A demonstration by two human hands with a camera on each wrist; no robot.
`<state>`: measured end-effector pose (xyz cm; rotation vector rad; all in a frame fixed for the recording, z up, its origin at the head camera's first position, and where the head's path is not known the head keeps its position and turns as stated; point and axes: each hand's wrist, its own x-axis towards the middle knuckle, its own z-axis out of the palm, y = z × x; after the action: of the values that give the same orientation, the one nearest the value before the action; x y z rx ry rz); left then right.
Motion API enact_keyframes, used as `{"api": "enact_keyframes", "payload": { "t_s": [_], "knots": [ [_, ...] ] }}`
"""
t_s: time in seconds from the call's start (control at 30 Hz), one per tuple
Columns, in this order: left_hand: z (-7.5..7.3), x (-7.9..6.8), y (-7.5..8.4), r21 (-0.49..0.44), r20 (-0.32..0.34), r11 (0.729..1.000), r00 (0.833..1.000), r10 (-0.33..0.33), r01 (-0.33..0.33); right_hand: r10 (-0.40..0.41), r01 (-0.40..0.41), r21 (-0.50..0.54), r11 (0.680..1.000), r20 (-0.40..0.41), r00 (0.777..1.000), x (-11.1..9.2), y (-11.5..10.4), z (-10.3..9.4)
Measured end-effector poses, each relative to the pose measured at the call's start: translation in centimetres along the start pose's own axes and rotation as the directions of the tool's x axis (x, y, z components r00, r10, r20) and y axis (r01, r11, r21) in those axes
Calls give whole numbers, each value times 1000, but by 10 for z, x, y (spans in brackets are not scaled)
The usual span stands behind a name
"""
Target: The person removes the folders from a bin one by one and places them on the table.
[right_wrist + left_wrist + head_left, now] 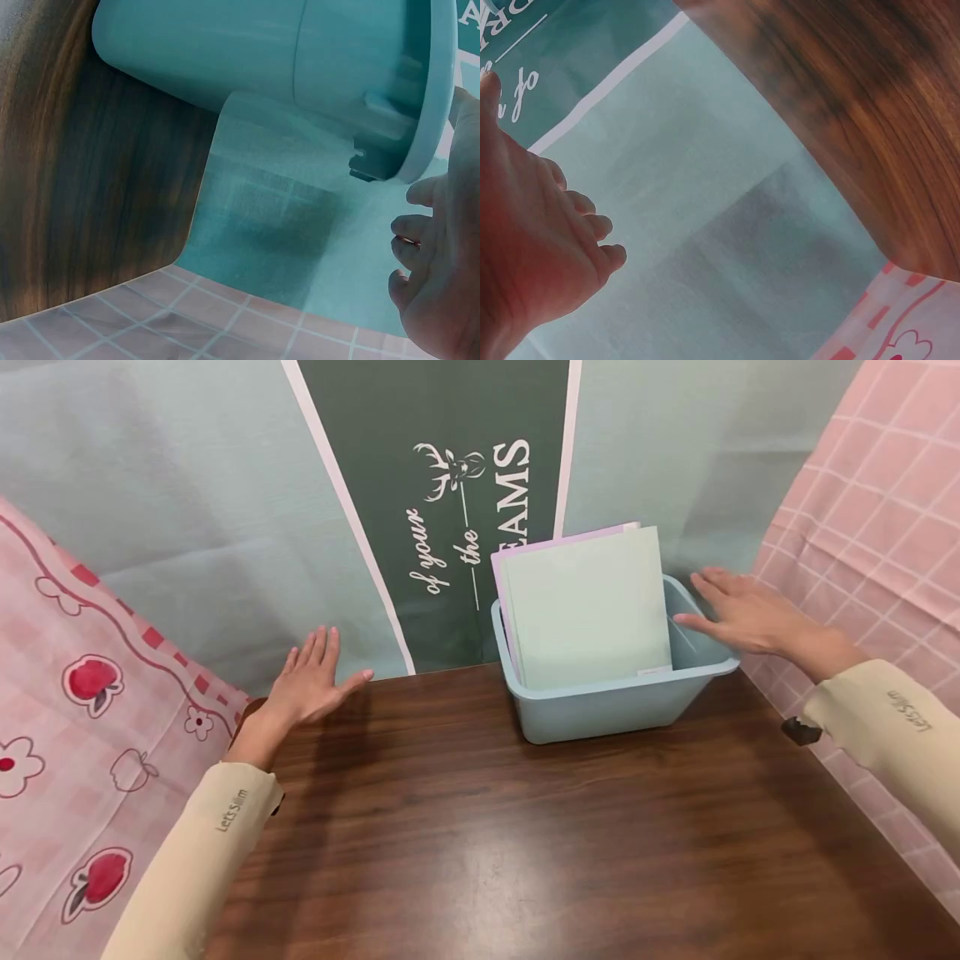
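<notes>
A light blue plastic bin stands at the back right of the brown table. Inside it a pale green folder leans upright, with the edge of a lilac folder showing behind. My right hand is at the bin's right end, fingers straight and thumb over the rim. In the right wrist view its fingers are beside the bin's rim. To the left, my left hand is held over the table's back edge, fingers straight, thumb spread, holding nothing. The left wrist view shows that palm before the grey-green cloth.
The wooden table runs toward me. Behind it hangs a grey-green cloth with a dark printed band. A pink apple-print cloth borders the left, and a pink checked cloth the right.
</notes>
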<state>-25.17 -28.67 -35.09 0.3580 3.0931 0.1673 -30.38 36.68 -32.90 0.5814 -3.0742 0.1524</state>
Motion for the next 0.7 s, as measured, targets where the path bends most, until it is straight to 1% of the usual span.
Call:
{"api": "enact_keyframes", "payload": {
  "t_s": [0.17,0.37,0.53,0.7],
  "knots": [
    [0,3,6,-9,-18,1000,1000,15,-16,-16,16,9,1000,13,1000,2,-7,3],
    [3,8,13,-15,-27,999,999,32,-33,-3,1,31,1000,63,998,3,-14,6],
    [4,10,17,-12,-33,999,998,49,-49,9,-15,55,998,104,995,5,-17,9],
    [3,14,22,-19,-45,997,997,70,-71,6,-12,50,999,111,994,5,-17,13]
  ]
}}
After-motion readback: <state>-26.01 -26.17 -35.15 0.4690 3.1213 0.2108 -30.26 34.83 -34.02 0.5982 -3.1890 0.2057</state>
